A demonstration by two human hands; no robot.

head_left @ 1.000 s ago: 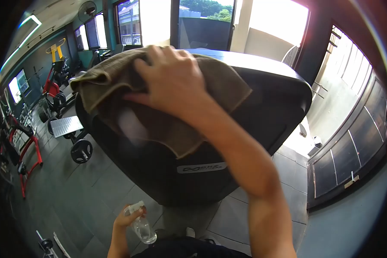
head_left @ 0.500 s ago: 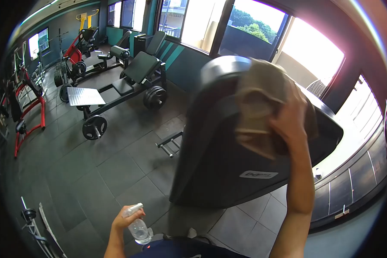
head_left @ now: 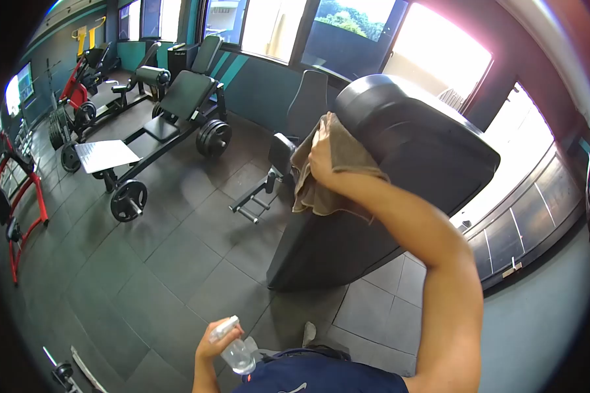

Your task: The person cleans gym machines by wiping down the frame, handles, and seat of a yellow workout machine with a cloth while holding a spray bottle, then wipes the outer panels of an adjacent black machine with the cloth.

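My right hand point(head_left: 322, 152) presses a brown cloth point(head_left: 347, 154) against the left edge of a tall black machine housing point(head_left: 419, 141). The cloth hangs in folds below and beside the fingers, partly hiding the housing's side. Low in the view, near my body, my left hand point(head_left: 217, 339) grips a clear spray bottle point(head_left: 240, 357) by its neck. The bottle has a white trigger head point(head_left: 225, 326) and tilts to the right. Liquid inside is hard to make out.
Behind the housing stands a seated machine with a dark pad point(head_left: 308, 98) and a low footrest point(head_left: 252, 203). To the left are a leg press bench point(head_left: 187, 101), weight plates point(head_left: 130, 200) and a red-framed machine point(head_left: 29, 190). Windows point(head_left: 354, 39) line the far wall.
My right hand and the cloth have moved left, from the housing's broad face to its left edge. The view has shifted right. My left hand still holds the spray bottle.
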